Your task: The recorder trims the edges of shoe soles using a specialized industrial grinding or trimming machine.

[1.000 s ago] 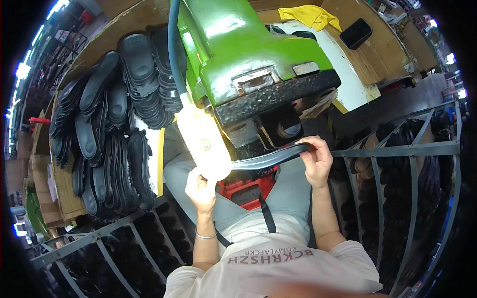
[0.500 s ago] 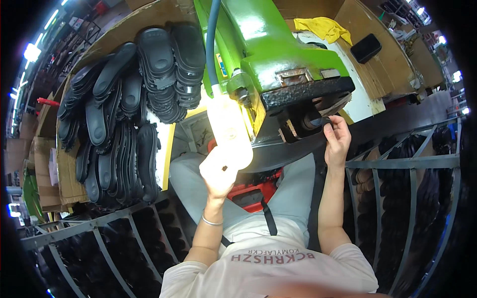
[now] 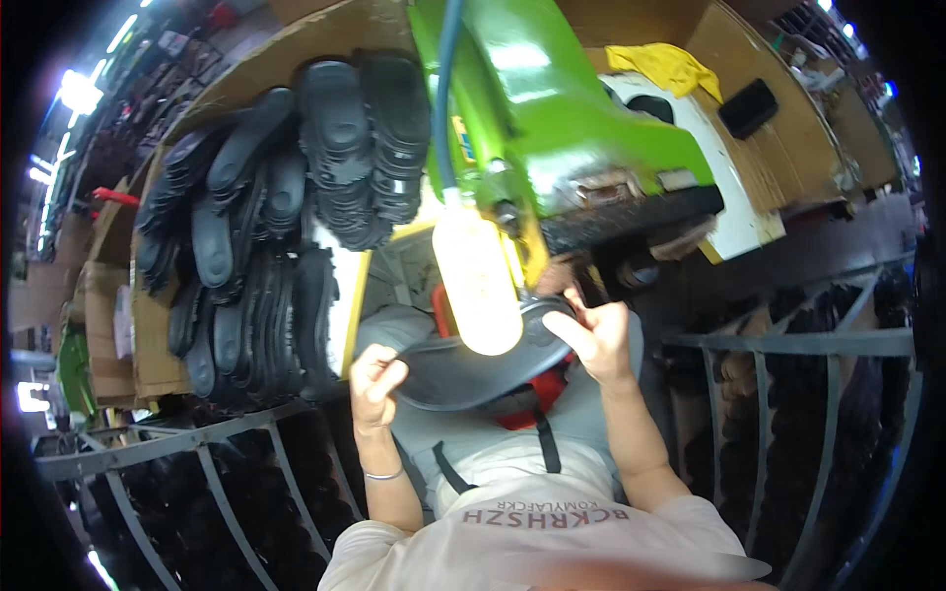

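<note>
Since half a second back: dark shoe sole [image 3: 473, 369] swung from edge-on under the press to face-up and tilted, brought down over the lap; left hand [image 3: 372, 382] dropped lower and now off the lamp glare; right hand [image 3: 596, 335] pulled down and inward from beside the machine head. Left hand curled shut on the near-left end of the sole, fingers wrapped under its rim. Right hand pinching the far-right end, thumb on top, fingers spread along the edge. Sole spanning the gap between both hands, just below the glowing work lamp [image 3: 478, 286], which overlaps its middle from above. Beyond the right hand, up and slightly right, the dark plate of the green press machine [image 3: 552, 118], apart from the sole. By the look of it: one sole out of the machine and under inspection, with pressing likely finished on this piece and setting aside yet to come, though hard to be sure from one view. Up and left of the left hand, a stacked pile of black soles [image 3: 256, 236] on cardboard, too many and too overlapped to count exactly, dozens at a guess. Count otherwise: one sole in hand, one lamp, one press, one blue hose [image 3: 448, 89], one yellow cloth [image 3: 665, 67] far beyond the right hand.
</note>
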`<state>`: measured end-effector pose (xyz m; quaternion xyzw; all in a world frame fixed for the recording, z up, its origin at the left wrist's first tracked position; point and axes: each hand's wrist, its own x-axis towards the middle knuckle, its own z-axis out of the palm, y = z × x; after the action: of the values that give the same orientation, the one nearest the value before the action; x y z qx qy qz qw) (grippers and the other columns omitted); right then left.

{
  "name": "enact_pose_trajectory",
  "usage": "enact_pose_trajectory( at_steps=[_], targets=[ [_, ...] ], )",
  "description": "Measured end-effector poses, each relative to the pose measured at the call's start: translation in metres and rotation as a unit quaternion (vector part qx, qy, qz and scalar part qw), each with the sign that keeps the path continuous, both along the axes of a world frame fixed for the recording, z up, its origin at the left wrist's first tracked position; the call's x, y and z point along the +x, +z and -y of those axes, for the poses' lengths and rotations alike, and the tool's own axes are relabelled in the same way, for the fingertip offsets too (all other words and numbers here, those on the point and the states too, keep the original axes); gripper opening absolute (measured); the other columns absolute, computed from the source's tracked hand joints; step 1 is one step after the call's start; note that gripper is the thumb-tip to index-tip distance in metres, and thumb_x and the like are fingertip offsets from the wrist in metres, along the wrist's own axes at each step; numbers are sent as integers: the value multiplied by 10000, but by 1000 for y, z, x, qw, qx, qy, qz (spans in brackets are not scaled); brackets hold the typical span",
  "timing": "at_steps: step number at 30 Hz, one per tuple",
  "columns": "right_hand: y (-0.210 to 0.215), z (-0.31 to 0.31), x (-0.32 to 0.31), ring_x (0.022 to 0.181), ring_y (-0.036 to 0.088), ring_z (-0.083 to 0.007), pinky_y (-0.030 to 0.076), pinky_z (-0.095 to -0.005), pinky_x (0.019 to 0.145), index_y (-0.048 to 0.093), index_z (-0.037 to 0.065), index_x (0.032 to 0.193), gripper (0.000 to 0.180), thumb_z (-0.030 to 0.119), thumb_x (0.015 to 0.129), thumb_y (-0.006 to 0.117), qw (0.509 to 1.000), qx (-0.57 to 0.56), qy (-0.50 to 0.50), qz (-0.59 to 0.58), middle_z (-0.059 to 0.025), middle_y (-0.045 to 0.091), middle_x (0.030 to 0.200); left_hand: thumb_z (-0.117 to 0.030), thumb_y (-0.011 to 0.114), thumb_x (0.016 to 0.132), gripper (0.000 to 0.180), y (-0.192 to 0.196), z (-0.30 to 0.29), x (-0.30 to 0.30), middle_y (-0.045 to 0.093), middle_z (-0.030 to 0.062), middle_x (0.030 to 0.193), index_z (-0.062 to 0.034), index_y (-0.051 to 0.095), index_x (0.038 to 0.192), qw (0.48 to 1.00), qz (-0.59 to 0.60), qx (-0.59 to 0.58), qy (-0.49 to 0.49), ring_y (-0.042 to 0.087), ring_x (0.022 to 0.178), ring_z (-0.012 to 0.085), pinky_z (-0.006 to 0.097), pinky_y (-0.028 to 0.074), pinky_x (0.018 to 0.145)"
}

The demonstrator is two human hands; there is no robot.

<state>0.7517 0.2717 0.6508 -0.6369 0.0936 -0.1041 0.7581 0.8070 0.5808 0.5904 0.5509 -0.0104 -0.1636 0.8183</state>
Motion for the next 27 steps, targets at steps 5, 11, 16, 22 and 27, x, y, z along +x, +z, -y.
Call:
enact_pose_trajectory(
  at_steps=[5,11,16,22,27],
  targets=[
    [17,66,-46,598,516,-46,366,-184,436,569,14,1107,353,99,778,666,985,-137,-67,-81,5,567,752,-24,705,774,276,25,43,46,609,39,958,6,592,1024,964,168,206,-29,574,831,106,238,471,731],
    [39,137,-75,613,604,-145,518,-223,468,514,1,1184,354,139,870,603,887,2,-462,-7,-97,598,944,-133,735,755,364,110,112,162,567,180,1108,3,590,1060,739,463,424,244,549,1037,317,416,440,903],
    [-20,151,17,656,632,-226,586,-341,556,364,5,1298,458,40,883,556,910,119,-363,160,-158,544,1082,-360,653,818,493,76,107,262,436,278,1315,-42,584,1189,594,437,628,248,451,1195,410,440,372,1001],
    [-54,185,93,460,585,-162,497,-270,436,380,41,1266,462,150,875,600,898,-28,-438,37,-141,591,916,-322,695,790,507,91,102,248,504,242,1212,-30,571,1186,665,417,601,152,489,1135,383,429,384,983],
    [-86,168,81,700,555,-195,478,-330,675,381,55,1337,606,282,842,648,839,-308,-442,-80,-121,547,856,-453,782,655,734,80,102,237,469,220,1161,-67,519,1221,657,374,630,178,444,1119,384,476,376,940]
  ],
)
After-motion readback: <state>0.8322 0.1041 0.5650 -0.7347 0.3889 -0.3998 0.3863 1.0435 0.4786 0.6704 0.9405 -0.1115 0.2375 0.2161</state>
